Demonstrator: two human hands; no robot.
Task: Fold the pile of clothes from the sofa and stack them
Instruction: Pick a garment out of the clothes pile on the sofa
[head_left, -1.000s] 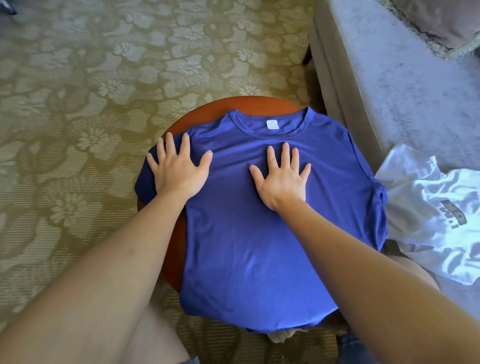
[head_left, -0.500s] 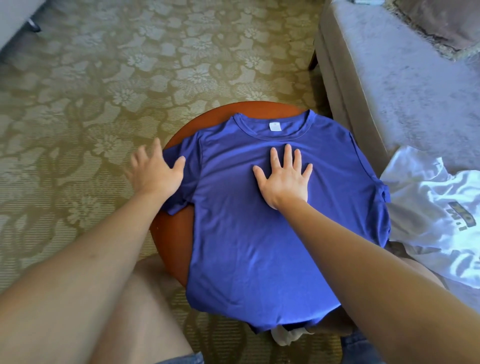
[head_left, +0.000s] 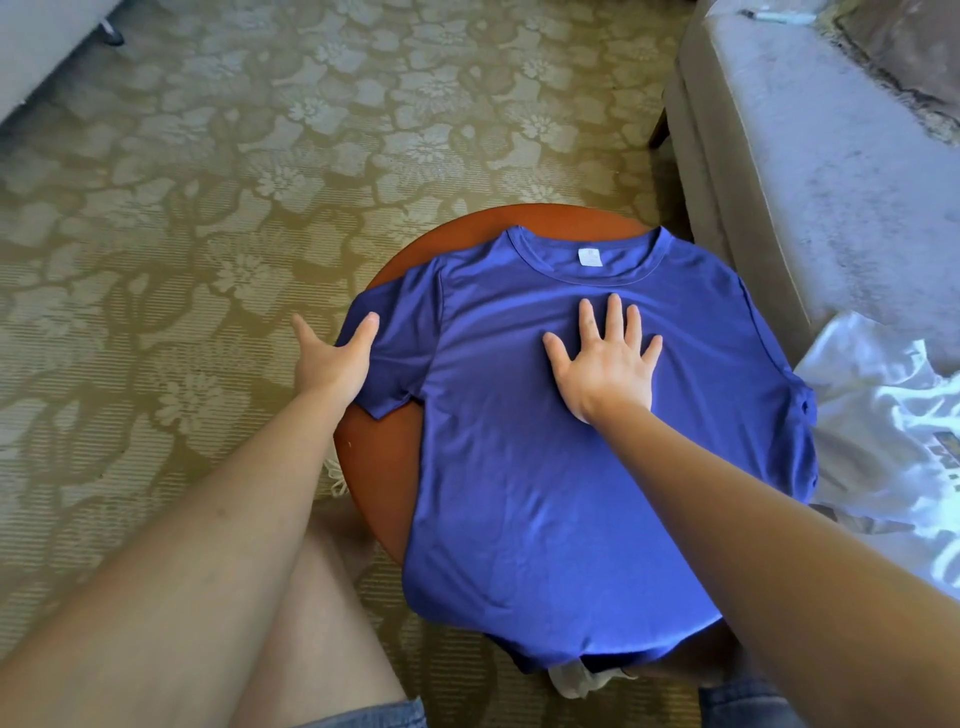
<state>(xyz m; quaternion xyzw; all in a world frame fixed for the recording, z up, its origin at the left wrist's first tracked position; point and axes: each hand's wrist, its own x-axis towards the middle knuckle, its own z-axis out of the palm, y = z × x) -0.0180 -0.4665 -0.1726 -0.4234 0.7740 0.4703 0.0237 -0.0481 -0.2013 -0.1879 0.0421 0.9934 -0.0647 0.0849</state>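
A blue T-shirt (head_left: 571, 467) lies face up and spread flat on a small round wooden table (head_left: 384, 467), collar away from me, hem hanging over the near edge. My right hand (head_left: 605, 364) presses flat on the chest, fingers spread. My left hand (head_left: 330, 364) is at the outer edge of the left sleeve, past the table's rim, with the thumb touching the sleeve hem and the fingers apart. A crumpled white T-shirt (head_left: 883, 441) with a dark print lies on the sofa (head_left: 831, 156) to the right.
The grey sofa runs along the right side, with a cushion (head_left: 909, 47) at its far end. Patterned floral carpet (head_left: 208, 208) surrounds the table. A bit of white cloth (head_left: 576, 680) shows under the shirt's hem. My bare legs are near the table's front.
My left hand slid outward off the shirt's left shoulder, across the sleeve, to its outer edge; the sleeve now lies spread out. My right hand stayed pressed on the chest.
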